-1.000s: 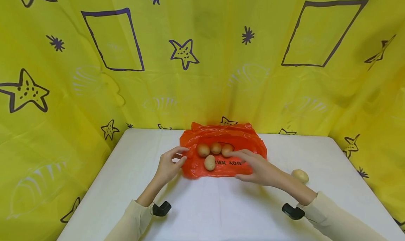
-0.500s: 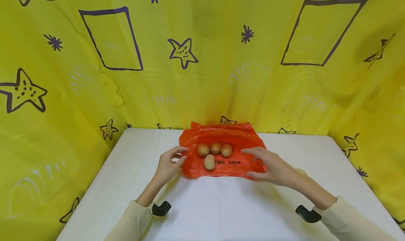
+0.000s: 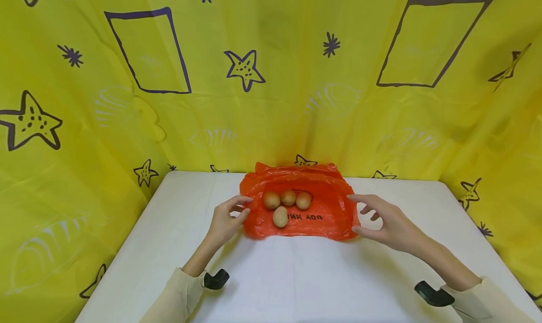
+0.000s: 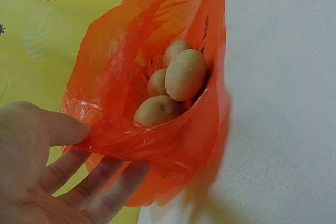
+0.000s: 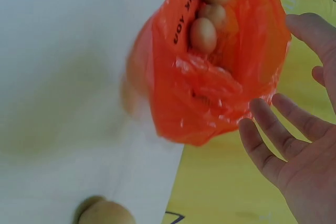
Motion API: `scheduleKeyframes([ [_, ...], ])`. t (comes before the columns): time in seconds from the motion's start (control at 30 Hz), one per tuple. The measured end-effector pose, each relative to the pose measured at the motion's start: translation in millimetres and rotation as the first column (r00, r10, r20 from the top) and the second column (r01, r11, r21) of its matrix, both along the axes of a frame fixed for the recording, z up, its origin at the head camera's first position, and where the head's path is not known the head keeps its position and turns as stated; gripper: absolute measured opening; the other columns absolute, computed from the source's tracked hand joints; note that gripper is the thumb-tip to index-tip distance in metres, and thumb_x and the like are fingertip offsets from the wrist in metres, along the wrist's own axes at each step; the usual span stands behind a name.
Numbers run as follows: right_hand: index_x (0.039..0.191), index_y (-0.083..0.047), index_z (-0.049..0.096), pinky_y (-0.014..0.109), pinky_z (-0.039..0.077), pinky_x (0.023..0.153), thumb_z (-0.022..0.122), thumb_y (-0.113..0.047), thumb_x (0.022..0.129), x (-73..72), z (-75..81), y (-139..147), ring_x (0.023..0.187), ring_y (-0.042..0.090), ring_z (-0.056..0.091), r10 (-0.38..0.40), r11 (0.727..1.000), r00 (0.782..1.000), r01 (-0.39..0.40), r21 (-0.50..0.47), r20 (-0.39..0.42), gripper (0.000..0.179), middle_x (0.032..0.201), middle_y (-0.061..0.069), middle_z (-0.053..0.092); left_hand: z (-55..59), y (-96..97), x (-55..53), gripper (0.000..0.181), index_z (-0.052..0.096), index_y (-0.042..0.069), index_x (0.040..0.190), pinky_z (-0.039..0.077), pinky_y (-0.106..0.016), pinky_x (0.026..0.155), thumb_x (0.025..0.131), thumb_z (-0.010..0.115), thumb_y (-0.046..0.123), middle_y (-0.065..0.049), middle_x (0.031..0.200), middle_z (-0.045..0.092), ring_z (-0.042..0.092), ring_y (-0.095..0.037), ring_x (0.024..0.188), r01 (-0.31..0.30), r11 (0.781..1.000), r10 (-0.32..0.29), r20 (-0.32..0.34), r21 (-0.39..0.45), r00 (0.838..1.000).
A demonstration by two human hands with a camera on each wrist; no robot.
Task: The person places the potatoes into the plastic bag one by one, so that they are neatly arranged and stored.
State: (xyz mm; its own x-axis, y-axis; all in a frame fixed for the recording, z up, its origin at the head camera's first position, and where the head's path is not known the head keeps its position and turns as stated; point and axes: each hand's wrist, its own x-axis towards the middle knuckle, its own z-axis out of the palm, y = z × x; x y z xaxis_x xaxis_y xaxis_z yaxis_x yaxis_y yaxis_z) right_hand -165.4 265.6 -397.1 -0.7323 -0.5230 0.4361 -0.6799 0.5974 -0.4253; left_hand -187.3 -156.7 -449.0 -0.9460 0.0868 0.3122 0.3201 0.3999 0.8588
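Observation:
A red plastic bag with dark lettering lies with its mouth spread toward me in the head view. Several small tan potatoes are gathered inside it, left of its middle. My left hand pinches the bag's left rim, thumb on the inner side and fingers outside, as the left wrist view shows. At the opposite side, my right hand is spread with thumb and fingers apart, its fingertips right at the bag's right rim. In the right wrist view, its fingers are loosely extended beside the red plastic.
Another potato lies on the white table right of the bag; my right forearm hides it in the head view. A yellow curtain with starfish drawings stands behind the table and along both sides.
My right hand has moved right, from over the bag's lettering near the potatoes to the bag's right rim. The left hand and the potatoes in the bag have stayed put.

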Motion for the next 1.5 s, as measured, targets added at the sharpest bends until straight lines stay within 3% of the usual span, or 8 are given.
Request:
scheduleKeyframes([
  [0.23, 0.142, -0.011, 0.058, 0.026, 0.059, 0.072, 0.093, -0.008, 0.072, 6.3, -4.5, 27.4, 0.092, 0.006, 0.065, -0.103, 0.995, 0.995, 0.103, -0.006, -0.018, 0.078, 0.131, 0.002, 0.064, -0.6, -0.4, 0.0, 0.026, 0.075, 0.01, 0.115, 0.059, -0.023, 0.069, 0.093, 0.071, -0.002, -0.01, 0.113, 0.072, 0.07, -0.027, 0.091, -0.003, 1.0, 0.003, 0.011, 0.0, 1.0],
  [0.53, 0.144, -0.015, 0.057, 0.014, 0.054, 0.075, 0.093, -0.008, 0.072, 17.8, -8.3, 51.4, 0.093, 0.001, 0.064, -0.173, 0.985, 0.985, 0.172, -0.031, -0.016, 0.081, 0.128, -0.008, 0.062, -1.6, -0.8, -0.3, 0.025, 0.075, 0.01, 0.115, 0.058, -0.022, 0.068, 0.094, 0.07, -0.001, -0.01, 0.112, 0.072, 0.07, -0.028, 0.092, 0.01, 1.0, -0.01, 0.016, 0.018, 1.0],
  [0.7, 0.144, -0.015, 0.057, 0.013, 0.053, 0.074, 0.093, -0.009, 0.072, 22.0, -13.2, 60.7, 0.093, -0.003, 0.064, -0.208, 0.978, 0.978, 0.207, -0.032, -0.016, 0.081, 0.126, -0.011, 0.062, -1.3, -0.4, 0.0, 0.023, 0.075, 0.009, 0.116, 0.057, -0.022, 0.068, 0.095, 0.069, 0.0, -0.01, 0.112, 0.072, 0.07, -0.027, 0.092, 0.01, 1.0, -0.011, 0.015, 0.023, 1.0],
  [0.93, 0.144, -0.014, 0.057, 0.013, 0.053, 0.073, 0.091, -0.009, 0.075, 26.7, -23.7, 70.4, 0.093, -0.004, 0.063, -0.234, 0.97, 0.972, 0.235, -0.059, 0.022, 0.077, 0.127, -0.025, 0.056, -2.0, -0.6, -0.5, 0.025, 0.075, 0.01, 0.115, 0.058, -0.022, 0.069, 0.094, 0.07, -0.002, -0.01, 0.11, 0.073, 0.07, -0.027, 0.091, 0.0, 1.0, -0.001, 0.019, 0.013, 1.0],
  [1.03, 0.144, -0.014, 0.057, 0.013, 0.052, 0.072, 0.091, -0.01, 0.077, 28.3, -28.2, 75.2, 0.092, -0.001, 0.064, -0.261, 0.963, 0.964, 0.264, -0.062, 0.047, 0.075, 0.125, -0.019, 0.059, -1.9, -0.5, -0.3, 0.026, 0.075, 0.011, 0.115, 0.058, -0.023, 0.07, 0.093, 0.071, -0.002, -0.009, 0.112, 0.073, 0.07, -0.027, 0.092, -0.003, 1.0, 0.003, 0.023, 0.007, 1.0],
  [1.27, 0.144, -0.014, 0.057, 0.015, 0.051, 0.067, 0.09, -0.014, 0.079, 28.9, -36.1, 85.8, 0.085, 0.005, 0.063, -0.313, 0.947, 0.945, 0.318, -0.045, 0.09, 0.073, 0.12, 0.016, 0.067, -2.2, 0.3, 0.0, 0.026, 0.075, 0.01, 0.115, 0.058, -0.023, 0.071, 0.092, 0.071, -0.003, -0.009, 0.115, 0.072, 0.07, -0.027, 0.092, 0.0, 1.0, 0.0, 0.016, 0.007, 1.0],
  [1.5, 0.142, -0.009, 0.056, 0.017, 0.052, 0.063, 0.089, -0.014, 0.079, 27.1, -46.1, 95.0, 0.082, 0.004, 0.062, -0.334, 0.941, 0.937, 0.338, -0.021, 0.105, 0.071, 0.117, 0.02, 0.065, -2.4, 1.0, -0.4, 0.026, 0.075, 0.011, 0.115, 0.059, -0.024, 0.072, 0.093, 0.07, -0.002, -0.008, 0.114, 0.072, 0.07, -0.027, 0.093, 0.011, 1.0, -0.011, 0.023, 0.001, 1.0],
])
